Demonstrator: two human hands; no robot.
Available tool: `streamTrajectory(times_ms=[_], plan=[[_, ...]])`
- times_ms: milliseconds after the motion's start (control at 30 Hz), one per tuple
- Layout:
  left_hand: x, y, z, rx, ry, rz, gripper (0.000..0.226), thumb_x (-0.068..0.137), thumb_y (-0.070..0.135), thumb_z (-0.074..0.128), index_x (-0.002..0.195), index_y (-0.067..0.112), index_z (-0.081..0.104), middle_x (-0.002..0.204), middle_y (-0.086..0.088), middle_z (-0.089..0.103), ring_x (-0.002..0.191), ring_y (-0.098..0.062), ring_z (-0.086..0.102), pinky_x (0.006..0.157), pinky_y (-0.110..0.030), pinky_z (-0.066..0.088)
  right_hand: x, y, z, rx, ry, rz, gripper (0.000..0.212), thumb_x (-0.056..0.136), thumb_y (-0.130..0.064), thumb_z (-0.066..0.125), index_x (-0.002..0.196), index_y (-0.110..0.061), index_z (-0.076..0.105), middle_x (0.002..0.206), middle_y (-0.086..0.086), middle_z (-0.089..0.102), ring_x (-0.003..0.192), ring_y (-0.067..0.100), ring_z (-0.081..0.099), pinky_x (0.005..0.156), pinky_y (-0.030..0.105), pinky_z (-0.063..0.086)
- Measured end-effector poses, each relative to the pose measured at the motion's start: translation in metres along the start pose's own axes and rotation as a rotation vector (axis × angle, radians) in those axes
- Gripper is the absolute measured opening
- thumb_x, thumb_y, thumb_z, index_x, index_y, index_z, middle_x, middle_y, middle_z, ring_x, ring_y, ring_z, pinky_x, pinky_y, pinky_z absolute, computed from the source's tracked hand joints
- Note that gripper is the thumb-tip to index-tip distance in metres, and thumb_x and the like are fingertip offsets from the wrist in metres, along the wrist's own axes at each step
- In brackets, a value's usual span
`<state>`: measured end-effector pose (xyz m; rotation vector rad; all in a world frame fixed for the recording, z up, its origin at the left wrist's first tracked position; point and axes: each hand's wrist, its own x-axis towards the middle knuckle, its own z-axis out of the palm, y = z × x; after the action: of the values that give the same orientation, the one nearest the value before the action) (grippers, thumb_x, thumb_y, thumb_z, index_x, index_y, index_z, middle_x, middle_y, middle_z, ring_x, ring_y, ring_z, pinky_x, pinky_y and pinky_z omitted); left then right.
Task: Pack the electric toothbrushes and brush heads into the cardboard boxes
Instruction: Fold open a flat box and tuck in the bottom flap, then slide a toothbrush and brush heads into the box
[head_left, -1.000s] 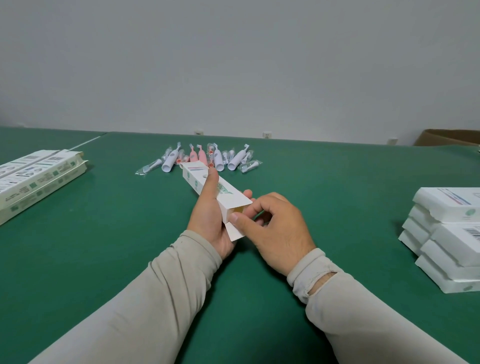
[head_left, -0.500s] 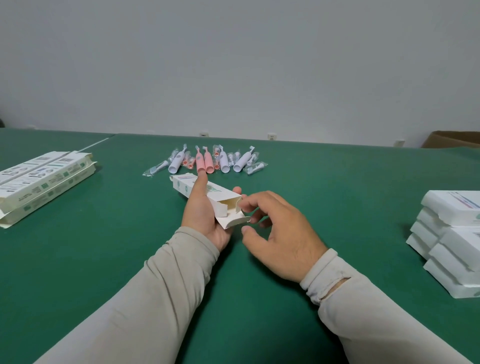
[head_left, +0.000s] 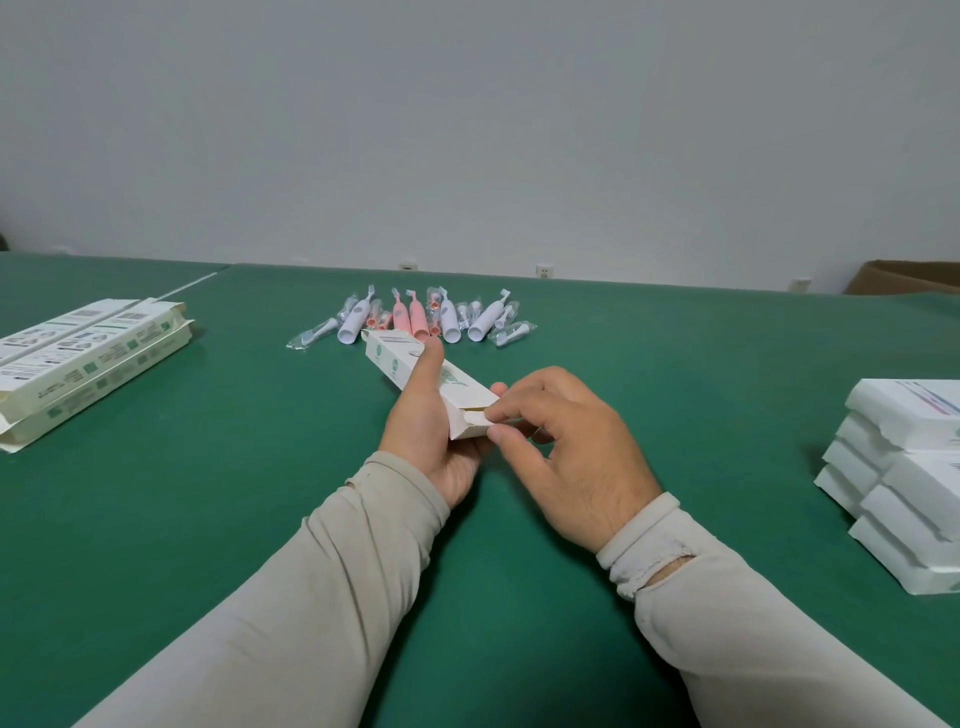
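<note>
A person in beige sleeves works at a green table (head_left: 208, 519), the left hand (head_left: 431, 431) gripping a long white cardboard box (head_left: 410, 366) with green print too blurred to read, thumb laid along its top face. The box lies slanted, its far end toward the toothbrushes, its near end at the fingertips of the right hand (head_left: 566, 457), whose thumb and forefinger pinch the end flap (head_left: 475, 428), apparently folded nearly closed. Beyond the box, white and pink electric toothbrushes (head_left: 415, 317) and bagged brush heads (head_left: 511, 332) lie in a row. Flat box sleeves (head_left: 78, 358) with illegible labels sit far left; a stack of white boxes (head_left: 904, 478) stands right
</note>
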<state>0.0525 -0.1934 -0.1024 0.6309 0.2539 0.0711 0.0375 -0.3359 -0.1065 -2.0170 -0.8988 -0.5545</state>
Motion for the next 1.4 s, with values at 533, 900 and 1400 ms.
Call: streamTrajectory(times_ms=[533,900,1400], plan=[[-0.010,-0.004,0.004,0.127,-0.073,-0.042,0.066,0.092,0.058,0.059,0.141,0.016,0.046,0.095,-0.013,0.060,0.069,-0.033,0.065,0.059,-0.041,0.056,0.002,-0.001,-0.004,-0.010,0.015,0.099,0.010,0.086,-0.025,0.074,0.086,-0.025,0.063,0.090,-0.013,0.055,0.070,0.009,0.057,0.070,0.035,0.054],[-0.005,0.007,-0.014,1.378,0.142,0.733,0.044,0.080,0.048,0.076,0.114,0.028,0.059,0.107,0.006,0.058,0.100,-0.017,0.056,0.093,-0.036,0.046,0.013,0.019,-0.013,0.388,0.328,0.565,0.020,0.093,-0.038,0.065,0.081,-0.022,0.064,0.071,-0.017,0.064,0.061,0.012,0.063,0.072,0.041,0.058],[-0.007,0.008,-0.018,1.872,0.144,0.813,0.058,0.077,0.037,0.079,0.129,0.033,0.052,0.129,0.006,0.054,0.116,-0.023,0.046,0.100,-0.040,0.037,0.018,0.046,-0.041,0.329,0.501,0.624,0.014,0.092,-0.015,0.064,0.091,-0.028,0.060,0.089,-0.006,0.066,0.071,0.003,0.066,0.072,0.035,0.057]])
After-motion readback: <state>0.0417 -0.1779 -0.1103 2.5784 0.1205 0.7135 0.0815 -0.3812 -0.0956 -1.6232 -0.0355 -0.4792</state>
